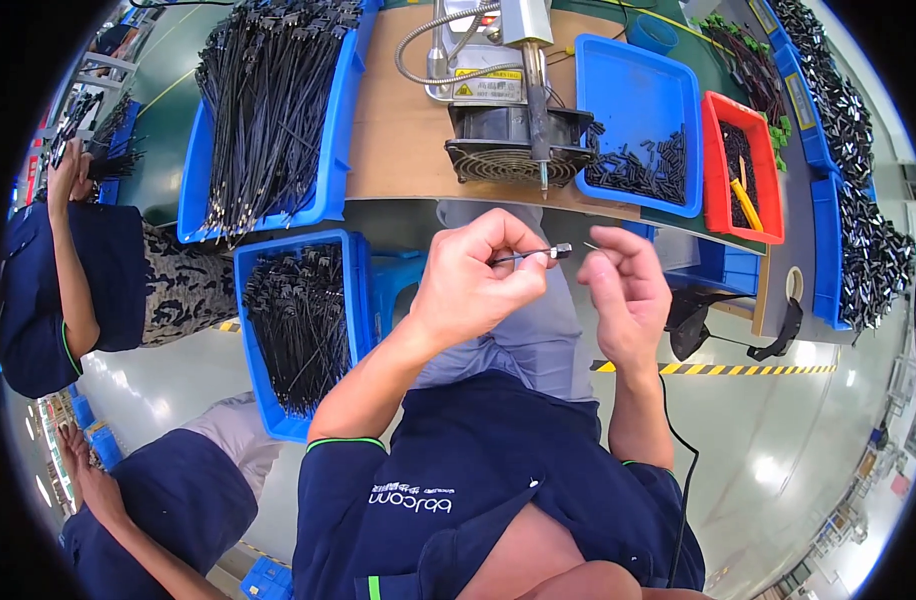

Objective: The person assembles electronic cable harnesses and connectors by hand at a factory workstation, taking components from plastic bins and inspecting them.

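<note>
Above my lap, just off the table's near edge, my left hand [473,275] is closed around a thin black cable. A small metal connector [561,251] at the cable's end pokes out past the thumb and forefinger, pointing right. A short gap away is my right hand [630,300], its thumb and forefinger drawn together. A thin, light sliver shows at those fingertips, too small to name. Beyond the hands, a soldering iron [537,105] hangs tip down from a stand, in front of a black fan [518,150].
Black cables fill a blue bin [342,135] on the table and a lower blue bin [359,300] to my left. Short black tubes lie in a blue tray [633,85]. Yellow-handled pliers [746,205] rest in a red bin [716,120]. Two people sit at left.
</note>
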The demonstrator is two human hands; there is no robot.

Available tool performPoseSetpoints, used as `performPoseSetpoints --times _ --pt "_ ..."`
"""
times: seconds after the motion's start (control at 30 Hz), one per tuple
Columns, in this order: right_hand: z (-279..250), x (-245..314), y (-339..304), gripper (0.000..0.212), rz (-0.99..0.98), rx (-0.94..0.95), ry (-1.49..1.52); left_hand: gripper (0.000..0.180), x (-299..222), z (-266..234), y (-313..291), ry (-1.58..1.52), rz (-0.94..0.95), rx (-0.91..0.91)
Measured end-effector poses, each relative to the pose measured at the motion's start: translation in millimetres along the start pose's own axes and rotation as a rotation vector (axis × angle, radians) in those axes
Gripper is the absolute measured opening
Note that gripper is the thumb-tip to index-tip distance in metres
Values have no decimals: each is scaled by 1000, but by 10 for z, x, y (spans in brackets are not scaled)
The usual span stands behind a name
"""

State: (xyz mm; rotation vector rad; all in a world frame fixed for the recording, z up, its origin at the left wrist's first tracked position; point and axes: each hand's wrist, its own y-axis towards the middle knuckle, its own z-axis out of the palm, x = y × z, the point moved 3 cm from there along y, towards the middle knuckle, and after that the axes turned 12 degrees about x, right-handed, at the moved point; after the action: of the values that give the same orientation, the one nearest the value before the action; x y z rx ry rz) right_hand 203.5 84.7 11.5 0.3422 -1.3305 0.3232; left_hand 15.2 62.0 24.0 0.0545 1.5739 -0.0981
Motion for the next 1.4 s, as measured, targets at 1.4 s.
performPoseSetpoints --times 1.4 --pt "312 183 437 20 -553 -130 -780 15 -423 -235 330 537 86 -10"
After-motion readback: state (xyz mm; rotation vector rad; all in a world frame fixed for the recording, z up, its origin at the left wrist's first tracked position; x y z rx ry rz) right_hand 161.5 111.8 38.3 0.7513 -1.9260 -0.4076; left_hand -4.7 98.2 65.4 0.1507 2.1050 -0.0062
